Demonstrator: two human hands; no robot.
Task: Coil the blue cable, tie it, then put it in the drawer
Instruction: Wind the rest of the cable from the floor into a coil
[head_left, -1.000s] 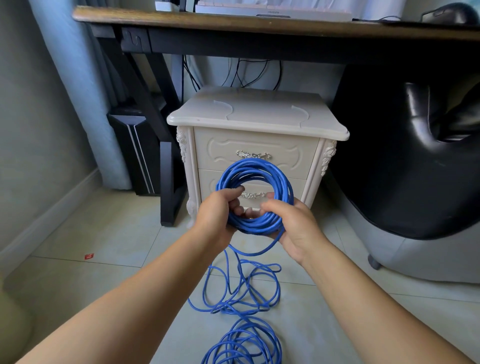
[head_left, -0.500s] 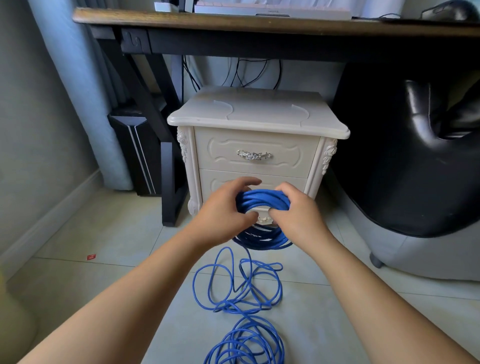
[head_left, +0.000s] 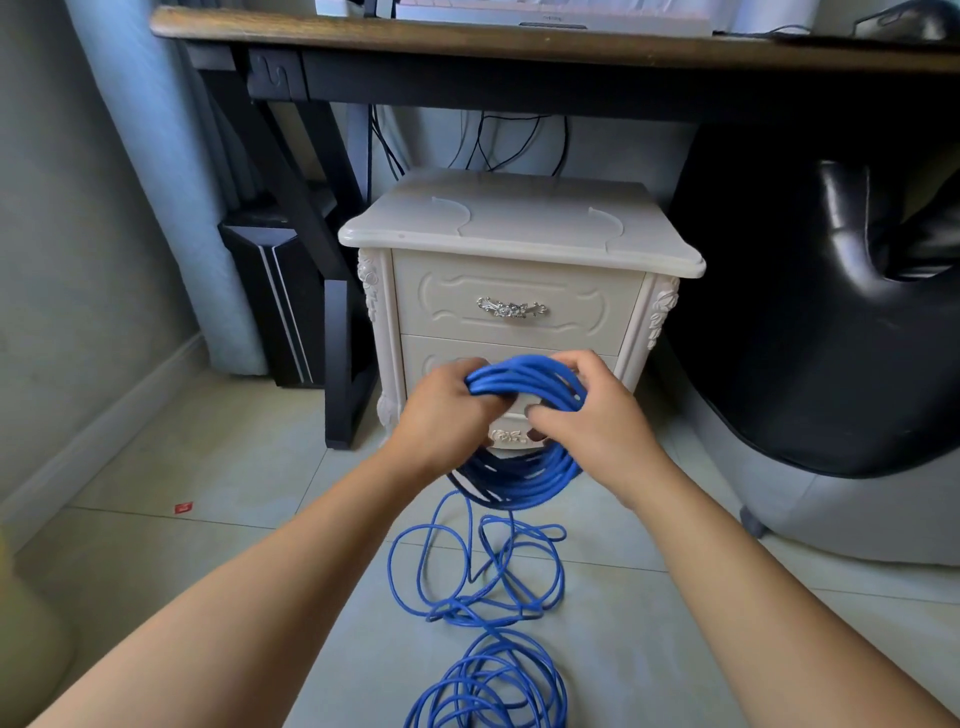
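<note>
While left hand (head_left: 447, 421), right hand (head_left: 592, 415) clutch blue cable (head_left: 519, 374) between them | slack (head_left: 467, 617) trails below

Your left hand (head_left: 447, 415) and right hand (head_left: 587, 421) grip the cable coil (head_left: 524, 379) side by side, in front of the lower drawer (head_left: 431, 358) of the nightstand (head_left: 519, 228), below the upper drawer (head_left: 511, 280). Loose cable (head_left: 483, 582) trails from the coil down onto the floor (head_left: 208, 545) between your forearms, heaped nearest you. The nightstand stands under the desk (head_left: 467, 41). A computer tower (head_left: 275, 291) sits to its left, behind the desk leg (head_left: 337, 364), and a chair (head_left: 831, 312) to its right. A keyboard (head_left: 550, 13) and mouse (head_left: 904, 21) lie on the desk.
</note>
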